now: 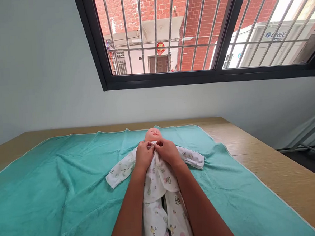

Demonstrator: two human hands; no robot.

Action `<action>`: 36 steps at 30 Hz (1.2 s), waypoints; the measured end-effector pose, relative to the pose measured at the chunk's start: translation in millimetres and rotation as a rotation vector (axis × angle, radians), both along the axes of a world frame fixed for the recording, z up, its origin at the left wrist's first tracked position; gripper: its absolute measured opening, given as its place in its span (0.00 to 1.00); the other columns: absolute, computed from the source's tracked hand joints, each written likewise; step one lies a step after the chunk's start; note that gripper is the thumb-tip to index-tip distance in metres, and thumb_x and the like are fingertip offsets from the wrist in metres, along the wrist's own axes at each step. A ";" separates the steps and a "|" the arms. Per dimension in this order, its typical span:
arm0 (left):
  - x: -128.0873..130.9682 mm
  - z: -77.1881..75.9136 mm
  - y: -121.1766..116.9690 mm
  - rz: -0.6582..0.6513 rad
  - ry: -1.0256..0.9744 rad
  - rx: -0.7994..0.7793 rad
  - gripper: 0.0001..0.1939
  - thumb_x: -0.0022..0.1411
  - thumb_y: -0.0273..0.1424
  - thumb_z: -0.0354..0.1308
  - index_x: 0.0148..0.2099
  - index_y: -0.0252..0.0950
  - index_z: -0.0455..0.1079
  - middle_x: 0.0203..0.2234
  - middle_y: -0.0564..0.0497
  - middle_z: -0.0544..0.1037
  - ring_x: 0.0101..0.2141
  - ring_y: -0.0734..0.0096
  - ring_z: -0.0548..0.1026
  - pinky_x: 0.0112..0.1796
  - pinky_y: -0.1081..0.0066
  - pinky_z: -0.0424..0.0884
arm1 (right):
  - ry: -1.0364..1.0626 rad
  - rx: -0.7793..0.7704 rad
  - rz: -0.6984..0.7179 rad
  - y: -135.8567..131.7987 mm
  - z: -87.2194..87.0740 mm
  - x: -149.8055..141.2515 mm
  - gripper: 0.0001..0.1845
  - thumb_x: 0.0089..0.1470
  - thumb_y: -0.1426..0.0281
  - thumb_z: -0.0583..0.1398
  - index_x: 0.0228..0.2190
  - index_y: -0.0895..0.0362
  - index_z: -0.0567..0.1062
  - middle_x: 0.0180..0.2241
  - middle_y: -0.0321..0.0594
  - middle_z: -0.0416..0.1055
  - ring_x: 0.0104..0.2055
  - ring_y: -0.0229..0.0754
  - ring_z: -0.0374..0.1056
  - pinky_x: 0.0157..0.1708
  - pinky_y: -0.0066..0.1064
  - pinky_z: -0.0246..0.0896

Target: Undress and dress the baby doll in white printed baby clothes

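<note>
A baby doll [153,134] lies on its back with its head toward the window. It wears a white printed baby shirt [154,183] with long sleeves spread to both sides, and matching printed trousers [154,224]. At the neckline, my left hand [145,153] pinches the left edge of the shirt's front opening. Close beside it, my right hand [167,150] pinches the other edge, thumb and forefinger together. The fingertips of both hands nearly meet just below the doll's chin. Any fastener between them is too small to make out.
A turquoise blanket [78,188] with soft wrinkles lies under the doll on a wooden table [245,140]. Behind the table are a pale wall [40,68] and a black-framed window [160,81] with metal bars. Dark metal tubing [310,147] stands right of the table.
</note>
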State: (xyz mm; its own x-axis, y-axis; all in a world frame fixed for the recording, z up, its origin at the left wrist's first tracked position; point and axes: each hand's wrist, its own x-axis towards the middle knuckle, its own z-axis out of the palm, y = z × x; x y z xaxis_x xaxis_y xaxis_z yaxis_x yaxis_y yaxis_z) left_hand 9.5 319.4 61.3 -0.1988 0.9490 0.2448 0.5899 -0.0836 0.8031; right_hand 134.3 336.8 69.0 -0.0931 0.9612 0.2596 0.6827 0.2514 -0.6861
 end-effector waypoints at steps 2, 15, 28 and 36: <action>-1.0 1.0 -0.7 0.004 -0.041 0.018 0.09 0.58 0.29 0.56 0.38 0.33 0.77 0.36 0.45 0.74 0.38 0.67 0.73 0.43 0.69 0.67 | 0.043 -0.015 -0.004 3.1 -2.1 1.7 0.06 0.49 0.69 0.57 0.26 0.56 0.74 0.29 0.39 0.76 0.31 0.39 0.67 0.32 0.29 0.53; 2.3 5.0 -2.1 -0.045 -0.062 0.064 0.09 0.55 0.25 0.54 0.31 0.35 0.77 0.31 0.46 0.79 0.33 0.67 0.73 0.37 0.71 0.64 | 0.035 -0.024 -0.008 2.8 0.8 -1.8 0.14 0.52 0.57 0.60 0.27 0.55 0.75 0.29 0.42 0.75 0.30 0.41 0.65 0.29 0.31 0.49; 5.5 5.7 -2.9 0.068 -0.781 0.012 0.10 0.52 0.33 0.61 0.36 0.33 0.71 0.28 0.52 0.76 0.28 0.75 0.72 0.32 0.73 0.68 | 0.991 -0.385 0.027 13.8 -2.6 10.8 0.11 0.40 0.63 0.61 0.21 0.55 0.65 0.17 0.28 0.55 0.18 0.31 0.46 0.18 0.26 0.43; 9.7 9.9 -3.2 -0.009 -0.850 -0.003 0.12 0.49 0.33 0.63 0.36 0.31 0.75 0.27 0.50 0.78 0.26 0.77 0.71 0.30 0.75 0.68 | 0.776 -0.303 0.190 10.1 -5.5 7.2 0.09 0.40 0.64 0.61 0.22 0.58 0.72 0.21 0.32 0.65 0.24 0.34 0.57 0.25 0.26 0.51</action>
State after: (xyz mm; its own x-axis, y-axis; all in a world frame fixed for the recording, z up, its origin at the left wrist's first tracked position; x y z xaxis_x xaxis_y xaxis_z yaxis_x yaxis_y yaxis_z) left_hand 19.3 316.2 71.2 -0.3067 0.9517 0.0131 -0.2146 -0.0826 0.9732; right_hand 141.6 346.9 63.5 -0.1618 0.9855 0.0504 -0.0431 0.0439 -0.9981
